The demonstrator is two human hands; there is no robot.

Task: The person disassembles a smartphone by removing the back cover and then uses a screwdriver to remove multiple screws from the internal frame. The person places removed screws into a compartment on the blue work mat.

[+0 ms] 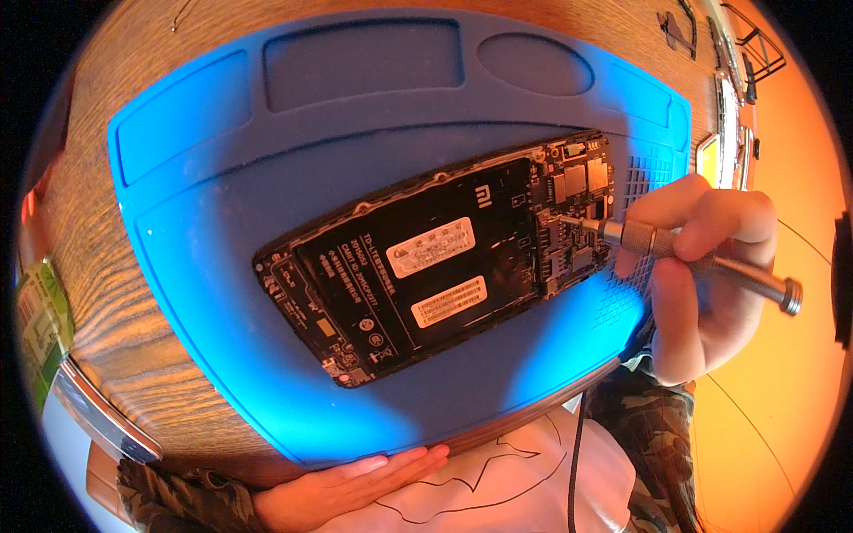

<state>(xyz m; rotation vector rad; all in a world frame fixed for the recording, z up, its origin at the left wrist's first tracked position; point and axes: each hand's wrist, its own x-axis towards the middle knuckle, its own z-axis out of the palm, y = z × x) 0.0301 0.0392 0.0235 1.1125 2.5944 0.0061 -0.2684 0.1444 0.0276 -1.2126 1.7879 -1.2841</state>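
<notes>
An opened smartphone (355, 231) with a black body, pale labels and a bare circuit board (573, 186) lies tilted on a blue silicone work mat (204, 293). My right hand (711, 266) grips a metal precision screwdriver (653, 238) between thumb and fingers. Its tip meets the circuit board near the black battery area; whether it sits in a screw is too small to tell. My left hand (346, 487) rests flat at the table's near edge, fingers stretched out and holding nothing, apart from the phone.
Moulded trays, one of them an oval recess (533, 64), line the mat's far side. On the wooden table (115, 293), a dark flat device (102, 413) and a green package (43, 329) lie at the left. A black cord (576, 457) hangs in front of my shirt.
</notes>
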